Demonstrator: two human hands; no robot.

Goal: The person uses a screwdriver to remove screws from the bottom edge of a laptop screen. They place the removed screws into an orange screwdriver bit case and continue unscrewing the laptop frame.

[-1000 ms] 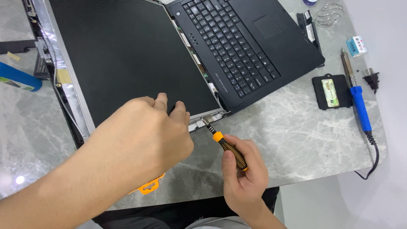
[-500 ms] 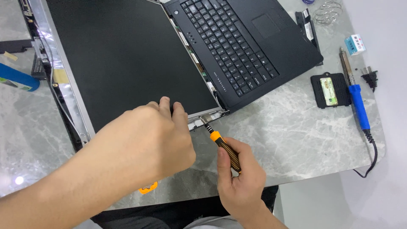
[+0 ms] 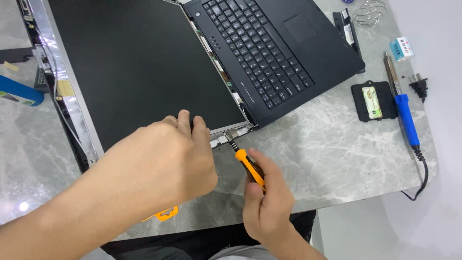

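A black laptop point(image 3: 284, 53) lies opened flat on a grey marble table point(image 3: 332, 154), its bare screen panel point(image 3: 139, 67) without a bezel. My left hand point(image 3: 168, 163) rests on the near edge of the screen panel, fingertips pressing on it. My right hand point(image 3: 267, 204) grips an orange-and-black screwdriver point(image 3: 248, 166). Its tip touches the metal hinge bracket point(image 3: 231, 135) at the near corner, where the screen meets the keyboard base.
A blue-handled soldering iron point(image 3: 402, 108) with a black cord lies at the right, beside a small black flat part point(image 3: 373, 100). A wire coil stand point(image 3: 370, 12) sits at the far right. A blue tool point(image 3: 19, 91) lies at the left edge. An orange piece point(image 3: 163, 213) peeks out under my left wrist.
My right hand has shifted slightly left and nearer with the screwdriver, its tip staying at the hinge bracket. My left hand stays on the panel edge.
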